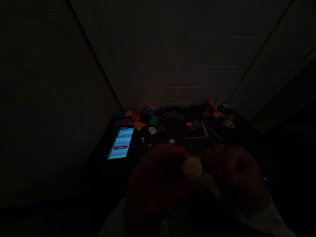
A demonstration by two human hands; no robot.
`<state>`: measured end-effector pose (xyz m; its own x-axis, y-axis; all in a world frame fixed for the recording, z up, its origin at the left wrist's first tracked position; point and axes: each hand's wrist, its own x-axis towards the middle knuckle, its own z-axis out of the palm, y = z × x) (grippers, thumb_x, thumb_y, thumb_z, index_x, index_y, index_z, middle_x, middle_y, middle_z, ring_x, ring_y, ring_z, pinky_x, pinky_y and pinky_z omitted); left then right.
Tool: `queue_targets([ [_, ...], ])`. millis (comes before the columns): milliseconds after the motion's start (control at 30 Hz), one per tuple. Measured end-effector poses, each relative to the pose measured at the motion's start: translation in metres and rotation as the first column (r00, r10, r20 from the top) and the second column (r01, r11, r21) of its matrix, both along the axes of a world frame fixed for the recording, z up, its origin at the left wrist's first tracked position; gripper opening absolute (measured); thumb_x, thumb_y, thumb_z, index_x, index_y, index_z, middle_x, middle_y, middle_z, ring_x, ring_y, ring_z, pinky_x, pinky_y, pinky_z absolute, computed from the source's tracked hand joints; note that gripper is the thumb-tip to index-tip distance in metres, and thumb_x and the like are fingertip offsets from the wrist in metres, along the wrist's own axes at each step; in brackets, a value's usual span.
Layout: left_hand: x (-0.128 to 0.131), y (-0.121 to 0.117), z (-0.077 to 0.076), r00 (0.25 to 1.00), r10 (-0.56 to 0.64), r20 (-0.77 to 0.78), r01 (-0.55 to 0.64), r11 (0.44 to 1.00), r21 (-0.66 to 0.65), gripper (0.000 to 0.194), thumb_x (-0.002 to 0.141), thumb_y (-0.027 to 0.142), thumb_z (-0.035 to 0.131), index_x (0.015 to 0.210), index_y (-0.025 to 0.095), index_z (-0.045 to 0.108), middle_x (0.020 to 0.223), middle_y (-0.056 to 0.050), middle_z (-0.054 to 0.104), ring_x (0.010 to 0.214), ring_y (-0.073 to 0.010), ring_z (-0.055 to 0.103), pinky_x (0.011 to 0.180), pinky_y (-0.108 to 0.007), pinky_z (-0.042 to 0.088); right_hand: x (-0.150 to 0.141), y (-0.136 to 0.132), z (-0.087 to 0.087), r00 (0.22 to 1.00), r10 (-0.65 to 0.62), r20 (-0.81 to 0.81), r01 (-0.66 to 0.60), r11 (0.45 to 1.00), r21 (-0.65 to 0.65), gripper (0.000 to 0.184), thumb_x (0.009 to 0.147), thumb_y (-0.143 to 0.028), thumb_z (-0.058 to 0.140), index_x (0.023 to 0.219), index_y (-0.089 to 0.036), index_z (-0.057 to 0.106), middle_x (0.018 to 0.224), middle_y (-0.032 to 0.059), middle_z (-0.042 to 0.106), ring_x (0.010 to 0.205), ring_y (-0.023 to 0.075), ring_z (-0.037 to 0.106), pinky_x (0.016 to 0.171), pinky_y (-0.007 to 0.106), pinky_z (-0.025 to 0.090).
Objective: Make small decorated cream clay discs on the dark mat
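It is very dark, and both hands show only dimly in the lower middle. My left hand [158, 177] is closed around a pale, round piece of modelling clay [192, 168] with faint pinkish marks on its face. My right hand [234, 174] is beside it, fingers bent and pressed together near the piece's right edge. What those fingers pinch, if anything, is lost in shadow. Beyond the hands lie a small pale clay bit [172, 141], a thin pink stick tool [194, 138] and a pink modelling knife [204, 129].
On the dark table, a lit phone [121, 143] lies at left. Several coloured clay packets [139, 125] are grouped behind it. Small clear bags [177, 115] lie mid-table. Multicoloured clay shapes [228, 123] sit at back right, before a pale panel [158, 49].
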<state>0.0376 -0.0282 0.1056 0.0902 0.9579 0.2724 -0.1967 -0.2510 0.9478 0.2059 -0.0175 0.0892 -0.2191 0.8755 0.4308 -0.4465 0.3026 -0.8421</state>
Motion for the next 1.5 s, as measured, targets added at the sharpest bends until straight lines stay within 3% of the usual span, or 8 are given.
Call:
queue_targets([
  [200,0.0,0.0,-0.001,1.0,0.016,-0.016,-0.015,1.0,0.026,0.038,0.059,0.011,0.073,0.09,0.03,0.062,0.083,0.002,0.069,0.075,-0.0183,0.067,0.061,-0.024,0.058,0.001,0.0,0.001,0.998,-0.055,0.038,0.053,0.998,0.032,0.006,0.069,-0.022,0.066,0.073,-0.026,0.064,0.064,-0.0003,0.055,0.066,0.016,0.051,0.057,0.032,0.042],
  [300,0.0,-0.002,0.0,1.0,-0.004,0.003,0.003,1.0,0.012,0.038,0.061,0.01,0.071,0.091,0.031,0.062,0.084,0.004,0.069,0.075,-0.0157,0.067,0.061,-0.02,0.057,-0.001,-0.001,0.005,0.985,-0.136,0.105,0.128,0.988,0.083,0.007,0.07,-0.024,0.067,0.076,-0.027,0.065,0.065,-0.0002,0.055,0.068,0.0165,0.053,0.059,0.033,0.044],
  [533,0.005,-0.007,0.002,0.999,0.023,0.034,-0.022,0.999,-0.037,0.036,0.06,0.01,0.072,0.087,0.033,0.064,0.083,0.006,0.069,0.075,-0.0148,0.067,0.063,-0.02,0.057,-0.003,-0.008,0.012,0.891,-0.356,0.283,0.265,0.912,0.313,0.02,0.074,-0.02,0.063,0.091,-0.03,0.066,0.072,0.0017,0.062,0.073,0.0164,0.058,0.062,0.031,0.048],
  [733,0.004,-0.006,0.001,0.998,-0.057,0.031,0.058,0.998,-0.038,0.033,0.061,0.012,0.072,0.087,0.032,0.064,0.081,0.005,0.069,0.073,-0.015,0.067,0.061,-0.02,0.057,-0.003,-0.011,0.014,0.866,-0.372,0.335,0.247,0.899,0.361,0.023,0.076,-0.021,0.061,0.095,-0.032,0.066,0.073,0.0021,0.064,0.072,0.0169,0.059,0.06,0.031,0.049],
  [933,0.007,-0.008,0.001,0.999,-0.02,0.028,0.021,0.999,-0.032,0.031,0.064,0.014,0.071,0.088,0.032,0.063,0.081,0.004,0.068,0.073,-0.0147,0.066,0.063,-0.021,0.057,-0.004,-0.011,0.017,0.856,-0.369,0.363,0.246,0.907,0.343,0.027,0.075,-0.02,0.062,0.097,-0.034,0.065,0.07,0.0008,0.065,0.066,0.0152,0.059,0.055,0.027,0.048],
  [1100,0.006,-0.006,-0.002,0.997,-0.071,-0.004,0.071,0.997,0.018,0.039,0.063,0.012,0.071,0.093,0.035,0.062,0.086,0.006,0.069,0.076,-0.0141,0.067,0.063,-0.018,0.056,-0.003,-0.011,0.016,0.858,-0.366,0.359,0.243,0.907,0.345,0.029,0.074,-0.019,0.062,0.099,-0.034,0.065,0.071,0.0011,0.066,0.067,0.0163,0.06,0.056,0.028,0.048],
  [1367,0.013,-0.007,-0.006,0.933,0.255,-0.254,-0.185,0.945,0.27,0.026,0.066,0.016,0.069,0.088,0.027,0.064,0.085,0.003,0.067,0.075,-0.013,0.063,0.07,-0.025,0.054,-0.006,-0.012,0.008,0.84,-0.427,0.335,0.319,0.888,0.332,0.028,0.077,-0.017,0.059,0.1,-0.034,0.065,0.076,0.0007,0.067,0.077,0.0172,0.06,0.061,0.029,0.048],
  [1500,0.015,-0.008,-0.006,0.918,0.323,-0.229,-0.238,0.913,0.332,0.025,0.066,0.018,0.069,0.088,0.029,0.065,0.084,0.005,0.067,0.074,-0.0127,0.062,0.066,-0.025,0.054,-0.007,-0.013,0.007,0.827,-0.461,0.323,0.354,0.872,0.337,0.029,0.078,-0.018,0.057,0.101,-0.034,0.065,0.079,0.0004,0.068,0.077,0.0176,0.061,0.063,0.03,0.048],
])
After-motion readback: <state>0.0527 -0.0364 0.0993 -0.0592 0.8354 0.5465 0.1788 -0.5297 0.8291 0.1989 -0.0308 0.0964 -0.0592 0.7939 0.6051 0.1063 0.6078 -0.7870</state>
